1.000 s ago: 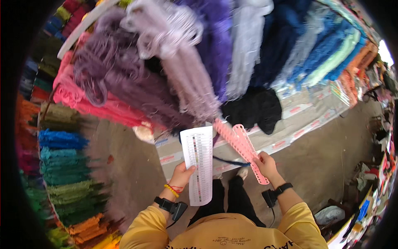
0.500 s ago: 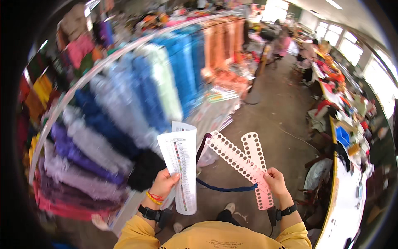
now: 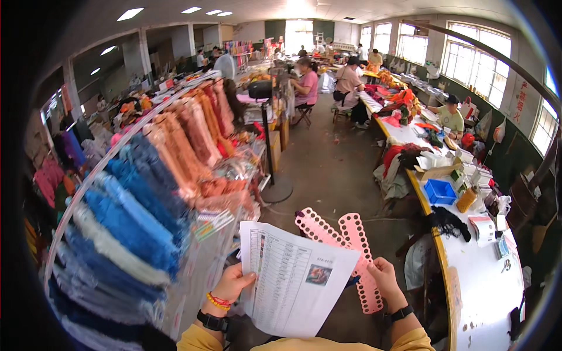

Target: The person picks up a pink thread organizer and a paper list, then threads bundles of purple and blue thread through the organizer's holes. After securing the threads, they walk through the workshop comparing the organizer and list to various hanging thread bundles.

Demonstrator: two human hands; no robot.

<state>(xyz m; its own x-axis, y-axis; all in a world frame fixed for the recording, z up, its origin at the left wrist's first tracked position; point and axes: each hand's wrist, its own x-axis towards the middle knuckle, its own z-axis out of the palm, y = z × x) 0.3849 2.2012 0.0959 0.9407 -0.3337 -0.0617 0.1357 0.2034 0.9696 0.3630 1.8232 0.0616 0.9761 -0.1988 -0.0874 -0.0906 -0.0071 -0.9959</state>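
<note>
My left hand (image 3: pixel 234 283) is closed on the left edge of a white printed sheet (image 3: pixel 287 286), thumb on top. The sheet carries a table with a strip of colour swatches and a small picture. On the right, my right hand (image 3: pixel 383 278) pinches two long pink thread cards (image 3: pixel 369 295) with rows of holes along their edges. They cross each other, and the sheet's right edge covers part of them. A dark purple strand (image 3: pixel 302 212) shows at the upper end of one card. Some dark blue yarn (image 3: pixel 352 281) peeks out beside the sheet.
To the left, a curved rail holds hanging yarn skeins in blue (image 3: pixel 129 199) and orange (image 3: pixel 187 134). A black stand (image 3: pixel 278 190) rises from the floor. At right runs a long white worktable (image 3: pixel 480 304) bearing a blue tray (image 3: pixel 440 192). Several people sit farther off.
My view has swung right and up along the aisle. The sheet, curled before, is now spread wider and overlaps the thread cards. Both hands keep their hold.
</note>
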